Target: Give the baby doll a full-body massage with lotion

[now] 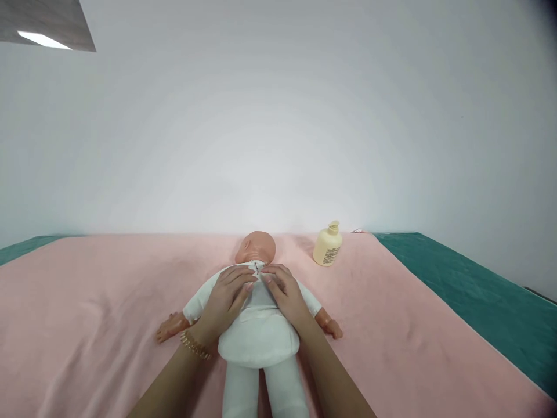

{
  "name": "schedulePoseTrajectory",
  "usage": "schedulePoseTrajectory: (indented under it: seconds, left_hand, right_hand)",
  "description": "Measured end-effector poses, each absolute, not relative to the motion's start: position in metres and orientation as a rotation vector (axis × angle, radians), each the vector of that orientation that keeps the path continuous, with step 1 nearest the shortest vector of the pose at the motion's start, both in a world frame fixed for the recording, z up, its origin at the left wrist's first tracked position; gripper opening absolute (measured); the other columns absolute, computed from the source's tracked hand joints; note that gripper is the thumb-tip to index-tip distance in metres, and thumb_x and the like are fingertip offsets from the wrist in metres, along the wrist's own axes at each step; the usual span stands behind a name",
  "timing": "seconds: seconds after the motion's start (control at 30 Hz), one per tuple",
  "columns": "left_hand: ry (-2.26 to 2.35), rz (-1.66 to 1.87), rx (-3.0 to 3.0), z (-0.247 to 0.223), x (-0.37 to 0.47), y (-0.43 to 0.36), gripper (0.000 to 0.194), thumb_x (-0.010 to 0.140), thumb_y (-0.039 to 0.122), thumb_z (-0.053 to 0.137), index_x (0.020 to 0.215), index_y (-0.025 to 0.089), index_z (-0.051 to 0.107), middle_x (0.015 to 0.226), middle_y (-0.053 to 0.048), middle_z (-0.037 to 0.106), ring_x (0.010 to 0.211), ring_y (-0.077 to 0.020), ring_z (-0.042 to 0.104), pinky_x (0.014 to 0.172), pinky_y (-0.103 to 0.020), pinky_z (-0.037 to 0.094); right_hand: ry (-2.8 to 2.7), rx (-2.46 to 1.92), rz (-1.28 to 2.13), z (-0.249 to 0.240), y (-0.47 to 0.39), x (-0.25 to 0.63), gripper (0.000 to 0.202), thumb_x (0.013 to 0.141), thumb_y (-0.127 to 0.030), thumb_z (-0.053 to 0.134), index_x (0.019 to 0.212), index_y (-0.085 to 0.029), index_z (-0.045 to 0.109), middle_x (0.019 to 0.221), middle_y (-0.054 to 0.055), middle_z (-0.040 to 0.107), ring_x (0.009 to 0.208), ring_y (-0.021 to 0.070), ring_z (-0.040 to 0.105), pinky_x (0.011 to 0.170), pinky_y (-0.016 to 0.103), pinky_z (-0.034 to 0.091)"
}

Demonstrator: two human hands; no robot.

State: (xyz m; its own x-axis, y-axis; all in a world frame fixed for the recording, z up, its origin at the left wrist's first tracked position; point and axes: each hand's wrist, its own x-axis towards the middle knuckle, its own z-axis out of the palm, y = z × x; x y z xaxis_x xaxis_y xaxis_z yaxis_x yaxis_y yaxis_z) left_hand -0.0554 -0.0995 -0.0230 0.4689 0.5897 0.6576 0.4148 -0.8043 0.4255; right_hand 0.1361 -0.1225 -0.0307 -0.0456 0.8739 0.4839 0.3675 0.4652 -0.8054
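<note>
Doll [259, 339] in white clothing, stretched out on a pink cloth [117, 290], head at the far end, arms spread to either side. Left hand [230, 290] laid on the doll's upper back, left of the midline; palm down, fingers extended, slightly bent, pointing inward to the neckline. Right hand [285, 290] mirrors it on the other side of the midline, fingers angled inward. Both hands loosely open, resting on the garment, nothing grasped. Fingertips of the two near each other but apart, a dark thread-like mark [256, 268] between them at the doll's neck. Forearms run along both sides of the doll's trunk; beaded bracelet [195, 345] on the left wrist.

Doll's face out of view; an ear shows on the left of the head. Lower legs cut off by the bottom edge. Palms hidden; pressure cannot be told. Lettering on the bottle too small to read.

Pale yellow pump bottle [328, 248] upright, right of the doll's head, well clear of both hands. Green surface [470, 296] farther right of the doll, beyond the cloth. Plain wall [278, 128] behind the doll's head. Nothing between the hands and the doll's back.
</note>
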Motion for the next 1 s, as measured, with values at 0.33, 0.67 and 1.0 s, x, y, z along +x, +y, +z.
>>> schedulePoseTrajectory:
  seconds: [0.33,0.67,1.0]
  left_hand:
    - [1.059,1.031,2.574,-0.03,-0.054,-0.094,0.031,0.098,0.034,0.044,0.117,0.019,0.063,0.122,-0.007,0.067,0.121,-0.0251,0.054,0.107,-0.05,0.037]
    - [1.103,1.072,2.584,-0.037,-0.053,-0.093,0.038,0.099,0.036,0.041,0.129,0.017,0.055,0.136,-0.01,0.059,0.129,-0.0254,0.048,0.11,-0.051,0.034]
    - [1.118,1.025,2.588,-0.037,-0.053,-0.093,0.038,0.099,0.037,0.042,0.128,0.019,0.057,0.134,-0.009,0.06,0.128,-0.0255,0.049,0.11,-0.052,0.036]
  right_hand:
    - [-1.791,-1.201,0.618,-0.032,-0.122,0.135,0.028,0.097,-0.035,0.049,0.117,-0.023,0.064,0.121,0.005,0.065,0.121,0.0208,0.05,0.107,0.039,0.033]
    - [-1.723,-1.191,0.591,-0.035,-0.122,0.134,0.033,0.098,-0.04,0.047,0.123,-0.023,0.058,0.129,0.006,0.06,0.123,0.02,0.05,0.108,0.039,0.036]
    - [-1.717,-1.242,0.612,-0.039,-0.12,0.134,0.039,0.097,-0.045,0.046,0.124,-0.02,0.059,0.129,0.008,0.062,0.122,0.0225,0.053,0.108,0.042,0.036]
